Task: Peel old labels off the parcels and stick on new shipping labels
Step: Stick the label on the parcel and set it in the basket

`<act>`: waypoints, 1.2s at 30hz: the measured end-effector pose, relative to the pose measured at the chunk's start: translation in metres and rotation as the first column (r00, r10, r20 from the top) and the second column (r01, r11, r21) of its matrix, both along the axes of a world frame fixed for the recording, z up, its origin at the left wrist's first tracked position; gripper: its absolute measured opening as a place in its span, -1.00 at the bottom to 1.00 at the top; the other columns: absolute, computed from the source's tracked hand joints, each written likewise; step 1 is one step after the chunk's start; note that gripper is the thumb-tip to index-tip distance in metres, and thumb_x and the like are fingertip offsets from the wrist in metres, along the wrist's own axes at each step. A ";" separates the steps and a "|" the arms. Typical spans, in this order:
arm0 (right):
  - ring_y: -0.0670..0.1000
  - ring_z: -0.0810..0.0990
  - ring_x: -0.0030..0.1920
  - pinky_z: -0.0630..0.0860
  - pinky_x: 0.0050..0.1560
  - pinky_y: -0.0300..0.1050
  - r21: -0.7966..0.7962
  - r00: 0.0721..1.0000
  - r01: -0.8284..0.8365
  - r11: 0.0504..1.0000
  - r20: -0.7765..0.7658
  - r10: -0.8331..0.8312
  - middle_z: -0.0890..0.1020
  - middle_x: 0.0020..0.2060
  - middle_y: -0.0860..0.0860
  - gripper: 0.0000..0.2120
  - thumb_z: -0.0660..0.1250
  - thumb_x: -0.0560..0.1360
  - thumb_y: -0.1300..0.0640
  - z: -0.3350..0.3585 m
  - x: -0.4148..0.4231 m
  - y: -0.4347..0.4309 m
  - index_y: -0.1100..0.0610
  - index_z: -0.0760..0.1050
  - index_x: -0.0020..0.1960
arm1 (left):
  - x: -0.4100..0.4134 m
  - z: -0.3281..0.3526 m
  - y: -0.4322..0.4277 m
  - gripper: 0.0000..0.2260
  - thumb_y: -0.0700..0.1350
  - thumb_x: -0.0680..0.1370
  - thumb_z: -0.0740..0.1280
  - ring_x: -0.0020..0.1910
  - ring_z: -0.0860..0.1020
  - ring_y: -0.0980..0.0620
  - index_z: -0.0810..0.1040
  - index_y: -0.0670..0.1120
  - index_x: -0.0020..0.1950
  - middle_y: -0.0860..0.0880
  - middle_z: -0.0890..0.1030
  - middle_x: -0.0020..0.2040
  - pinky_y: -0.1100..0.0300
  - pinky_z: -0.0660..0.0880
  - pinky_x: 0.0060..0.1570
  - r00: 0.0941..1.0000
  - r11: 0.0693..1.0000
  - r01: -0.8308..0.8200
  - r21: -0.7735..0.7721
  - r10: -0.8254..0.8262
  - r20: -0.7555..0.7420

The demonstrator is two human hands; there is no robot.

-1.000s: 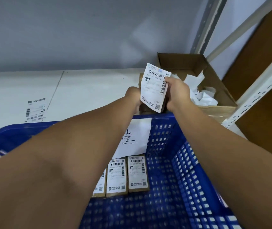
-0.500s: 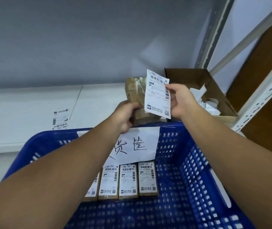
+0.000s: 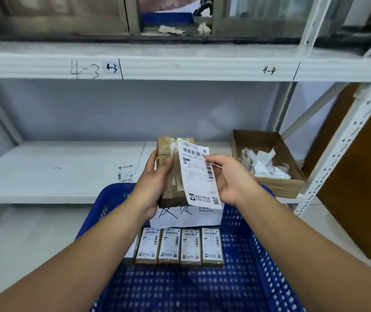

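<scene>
Open shelf board (image 3: 56,172) left; cardboard box (image 3: 285,188) right; blue crate (image 3: 258,255) below.

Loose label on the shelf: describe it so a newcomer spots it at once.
On the lower white shelf board, behind the blue plastic basket and left of the left hand, a small white barcoded paper label lies flat. Unlike the other barcoded labels, it sits on no parcel and in no hand.

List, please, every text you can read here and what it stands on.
"4-3": handwritten on the shelf edge, repeated on a sticker.
"4-4": same shelf edge, further right.
Paper sign in the basket: handwriting partly hidden, unreadable.
Held label and parcel labels: too small.
</scene>
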State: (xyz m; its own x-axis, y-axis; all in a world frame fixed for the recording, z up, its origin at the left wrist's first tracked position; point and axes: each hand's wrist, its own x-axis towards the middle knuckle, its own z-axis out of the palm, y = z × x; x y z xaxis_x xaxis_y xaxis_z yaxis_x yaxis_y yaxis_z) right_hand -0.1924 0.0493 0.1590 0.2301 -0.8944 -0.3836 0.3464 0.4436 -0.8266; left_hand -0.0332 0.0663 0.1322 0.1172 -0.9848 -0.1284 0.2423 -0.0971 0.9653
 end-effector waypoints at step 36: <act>0.01 0.68 -0.36 0.55 -0.45 -0.18 0.035 0.969 0.187 0.982 0.158 -0.190 0.70 -0.28 0.06 -0.85 0.23 0.59 0.17 -0.008 -0.022 0.094 0.21 0.54 -0.03 | -0.017 -0.014 0.079 -0.67 0.10 0.50 0.23 0.37 0.40 -0.03 0.41 0.46 0.21 0.07 0.44 0.38 -0.13 0.33 0.34 0.991 0.981 0.067 -0.179 -0.044 0.129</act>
State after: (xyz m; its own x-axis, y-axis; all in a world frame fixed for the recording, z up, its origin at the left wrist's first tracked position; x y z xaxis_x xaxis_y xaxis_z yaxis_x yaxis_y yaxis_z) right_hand -0.2148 0.1432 0.1514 0.1175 -0.9200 -0.3738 0.5522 0.3734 -0.7455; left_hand -0.0505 0.1455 0.1178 0.0649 -0.9957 0.0666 0.1185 0.0739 0.9902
